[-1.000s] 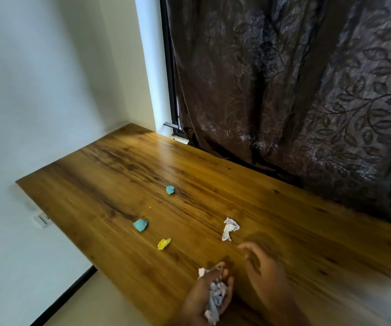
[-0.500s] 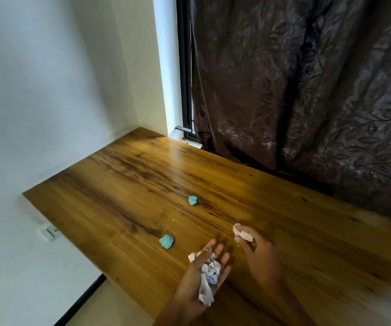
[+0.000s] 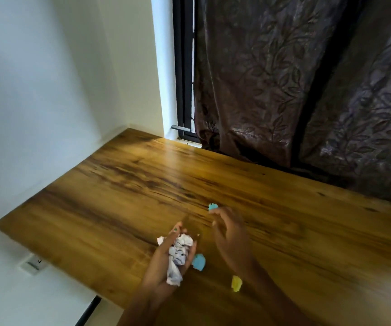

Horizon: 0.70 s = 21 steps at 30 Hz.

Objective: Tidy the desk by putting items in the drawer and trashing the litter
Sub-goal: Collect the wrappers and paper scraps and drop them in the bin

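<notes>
Left hand [image 3: 166, 257], lower centre, fingers curled around crumpled white paper [image 3: 179, 252]. Right hand [image 3: 231, 238] fingertips pinching small blue scrap [image 3: 212, 206]; blue wad [image 3: 199, 261] and yellow wad [image 3: 236, 283] lie on desk [image 3: 119, 196].

white wad [image 3: 179, 255] palmed, blue scrap [image 3: 199, 261], yellow scrap [image 3: 236, 283]

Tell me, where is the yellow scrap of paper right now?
The yellow scrap lies on the desk near its front edge, beside the right forearm, just right of the bigger blue scrap.

head camera looks forward and down (close) over the desk [image 3: 124, 208].
</notes>
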Each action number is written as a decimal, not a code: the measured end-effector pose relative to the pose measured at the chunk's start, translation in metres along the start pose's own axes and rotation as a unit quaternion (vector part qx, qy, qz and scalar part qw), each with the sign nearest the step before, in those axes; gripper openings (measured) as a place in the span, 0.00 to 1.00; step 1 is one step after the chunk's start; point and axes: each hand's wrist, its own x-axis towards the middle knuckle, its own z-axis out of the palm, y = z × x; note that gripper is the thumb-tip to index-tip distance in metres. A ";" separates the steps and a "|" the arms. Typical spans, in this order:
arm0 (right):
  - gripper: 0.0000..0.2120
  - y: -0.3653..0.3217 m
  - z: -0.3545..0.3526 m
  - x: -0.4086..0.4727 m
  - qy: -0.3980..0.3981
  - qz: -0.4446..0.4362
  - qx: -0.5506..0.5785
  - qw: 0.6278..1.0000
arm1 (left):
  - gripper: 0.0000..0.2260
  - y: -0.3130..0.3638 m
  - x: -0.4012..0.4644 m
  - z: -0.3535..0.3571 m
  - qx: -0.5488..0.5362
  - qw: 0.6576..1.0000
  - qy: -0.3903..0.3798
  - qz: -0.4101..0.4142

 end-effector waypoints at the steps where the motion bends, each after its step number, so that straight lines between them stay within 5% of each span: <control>1: 0.15 0.007 0.010 0.018 -0.014 -0.002 -0.042 0.999 | 0.08 0.012 0.002 -0.005 -0.038 0.999 -0.002 -0.008; 7: 0.18 0.044 0.050 0.054 -0.135 0.073 -0.183 0.971 | 0.06 0.048 0.006 -0.027 -0.090 0.996 -0.012 -0.016; 11: 0.13 0.017 0.049 0.049 -0.097 0.103 -0.074 0.987 | 0.07 0.048 0.017 -0.032 -0.070 0.997 0.020 -0.031; 16: 0.16 -0.052 0.048 0.020 -0.120 0.047 0.085 0.988 | 0.13 0.042 0.026 -0.021 -0.001 0.998 -0.029 -0.059; 21: 0.14 -0.062 0.074 -0.012 -0.046 -0.043 -0.060 0.996 | 0.20 0.038 0.038 -0.019 -0.001 0.989 -0.096 -0.112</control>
